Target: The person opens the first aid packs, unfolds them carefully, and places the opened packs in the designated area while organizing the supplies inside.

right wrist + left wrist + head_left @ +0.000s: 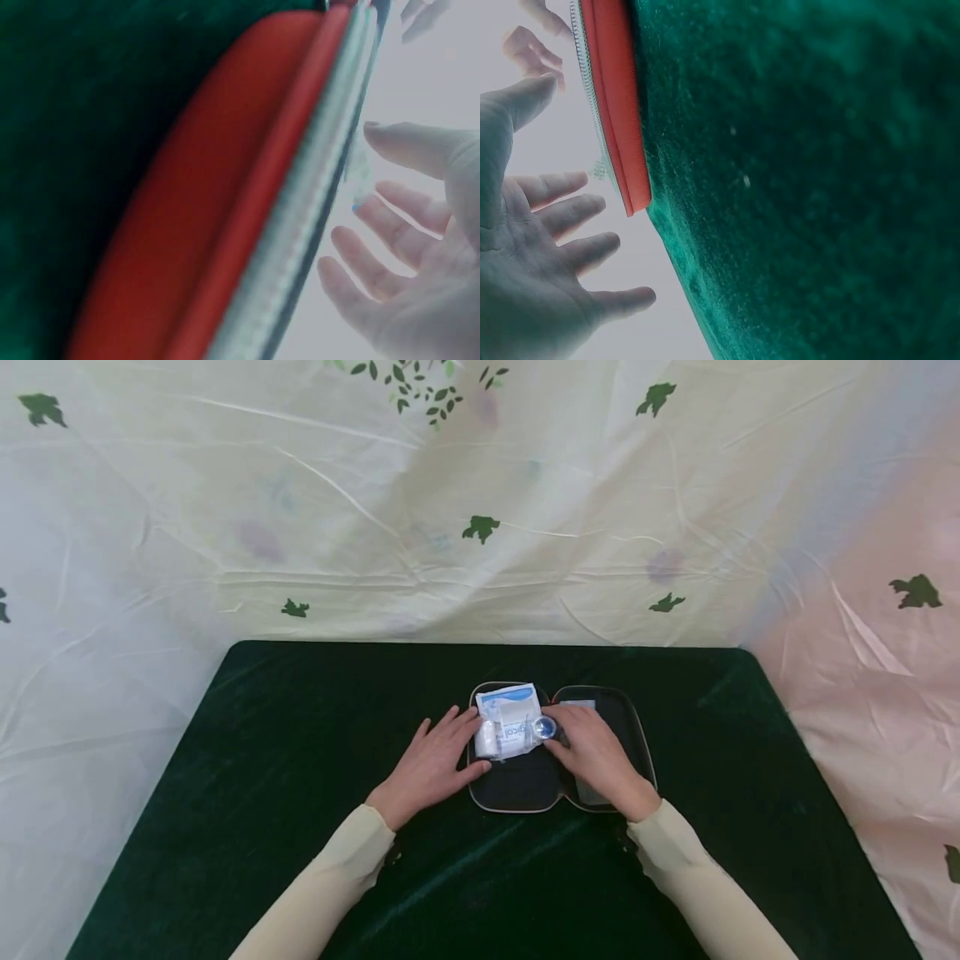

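From the head view, I see an open case lying near 5 o'clock of the middle, on the dark green cloth. Its left half holds a blue-and-white printed packet toward 12 o'clock, with a white bundle at the packet's 8 o'clock edge and a small shiny round roll at its 4 o'clock edge. The right half carries a pale flat piece, partly hidden under the wrist. The left hand comes in from 8 o'clock, fingers spread at the case's rim, gripping nothing. The right hand comes from 4 o'clock and pinches the roll between thumb and fingertips. The hands are apart, with the packet between them. I take the step in hand to be handling the small things in the left half; whether the roll is being set down or picked up, I can't tell. The next move seems to call for a light fingertip touch, so the packet doesn't slide

From the left wrist, the zip and red side wall run down from 12 o'clock; the left hand sits at 8 o'clock, fingers parted

From the right wrist, the red wall slants from 1 to 7 o'clock; the right hand is at 4 o'clock, and glare washes out whatever lies by its fingertips
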{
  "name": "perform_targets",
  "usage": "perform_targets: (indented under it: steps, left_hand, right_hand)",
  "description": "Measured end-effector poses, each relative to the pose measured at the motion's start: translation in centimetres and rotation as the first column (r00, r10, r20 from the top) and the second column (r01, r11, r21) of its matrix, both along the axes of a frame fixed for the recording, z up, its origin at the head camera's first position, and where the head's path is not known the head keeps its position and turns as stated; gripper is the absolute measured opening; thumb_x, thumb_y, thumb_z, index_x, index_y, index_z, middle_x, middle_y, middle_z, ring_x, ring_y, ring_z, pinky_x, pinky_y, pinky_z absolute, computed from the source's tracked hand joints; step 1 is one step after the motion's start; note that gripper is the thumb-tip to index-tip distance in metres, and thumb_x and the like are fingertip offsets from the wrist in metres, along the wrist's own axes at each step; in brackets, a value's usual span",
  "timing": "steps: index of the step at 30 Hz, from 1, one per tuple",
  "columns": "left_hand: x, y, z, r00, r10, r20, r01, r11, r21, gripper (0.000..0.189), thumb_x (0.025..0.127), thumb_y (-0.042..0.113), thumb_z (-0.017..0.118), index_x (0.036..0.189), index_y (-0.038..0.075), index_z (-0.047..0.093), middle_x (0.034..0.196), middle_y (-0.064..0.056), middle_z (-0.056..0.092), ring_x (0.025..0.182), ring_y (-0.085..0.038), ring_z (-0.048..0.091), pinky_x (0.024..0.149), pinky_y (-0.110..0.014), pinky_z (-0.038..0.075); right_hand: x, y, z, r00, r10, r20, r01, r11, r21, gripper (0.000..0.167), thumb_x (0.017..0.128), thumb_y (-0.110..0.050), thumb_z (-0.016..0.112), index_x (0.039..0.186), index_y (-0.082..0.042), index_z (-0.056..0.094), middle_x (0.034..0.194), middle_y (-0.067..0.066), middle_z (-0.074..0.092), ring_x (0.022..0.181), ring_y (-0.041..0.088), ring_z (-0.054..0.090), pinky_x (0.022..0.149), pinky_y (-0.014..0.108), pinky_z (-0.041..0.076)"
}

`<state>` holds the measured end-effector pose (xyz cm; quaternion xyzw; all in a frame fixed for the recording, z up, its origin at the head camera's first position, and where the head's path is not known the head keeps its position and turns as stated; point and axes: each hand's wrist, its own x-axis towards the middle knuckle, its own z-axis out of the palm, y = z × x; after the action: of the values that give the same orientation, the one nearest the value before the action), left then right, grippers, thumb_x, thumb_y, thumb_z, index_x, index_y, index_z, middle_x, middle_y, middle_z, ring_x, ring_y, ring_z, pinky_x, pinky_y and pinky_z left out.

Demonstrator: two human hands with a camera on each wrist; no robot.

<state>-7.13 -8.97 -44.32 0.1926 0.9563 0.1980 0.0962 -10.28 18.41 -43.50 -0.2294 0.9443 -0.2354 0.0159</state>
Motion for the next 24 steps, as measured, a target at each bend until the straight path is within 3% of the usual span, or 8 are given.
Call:
perform_targets:
  steps: [11, 19, 24]
  left_hand:
    - [-0.5, 0.1, -0.1, 1.000, -0.003, 0.011, 0.003, 1.000, 0.002, 0.075, 0.102, 0.058, 0.057, 0.161, 0.017, 0.038, 0.170, -0.004, 0.028, 0.158, -0.027, 0.018, 0.123, -0.064, 0.017]
    - [-1.6, -0.5, 0.2, 1.000, 0.007, -0.007, -0.006, 0.999, 0.032, 0.067, 0.105, 0.053, 0.054, 0.160, 0.016, 0.041, 0.168, -0.005, 0.032, 0.157, -0.027, 0.021, 0.122, -0.064, 0.019]
    - [-2.7, -0.7, 0.6, 1.000, 0.010, -0.016, -0.009, 0.999, 0.049, 0.065, 0.107, 0.051, 0.051, 0.159, 0.014, 0.041, 0.167, -0.006, 0.034, 0.157, -0.027, 0.022, 0.122, -0.063, 0.019]
  right_hand:
    - [-0.2, 3.0, -0.9, 0.987, -0.152, 0.046, 0.153, 0.988, -0.019, 0.049, 0.096, -0.015, 0.076, 0.139, -0.001, 0.059, 0.139, 0.023, 0.060, 0.133, 0.043, 0.048, 0.112, 0.061, 0.038]
    - [-0.4, 3.1, -0.9, 0.984, -0.165, 0.072, 0.163, 0.986, 0.029, 0.052, 0.094, -0.015, 0.077, 0.140, 0.000, 0.059, 0.141, 0.024, 0.060, 0.135, 0.045, 0.048, 0.112, 0.064, 0.036]
    - [-0.1, 2.4, -0.6, 0.989, -0.149, 0.009, 0.149, 0.989, -0.013, 0.049, 0.095, -0.018, 0.077, 0.138, -0.001, 0.061, 0.142, 0.022, 0.060, 0.138, 0.042, 0.047, 0.113, 0.063, 0.037]
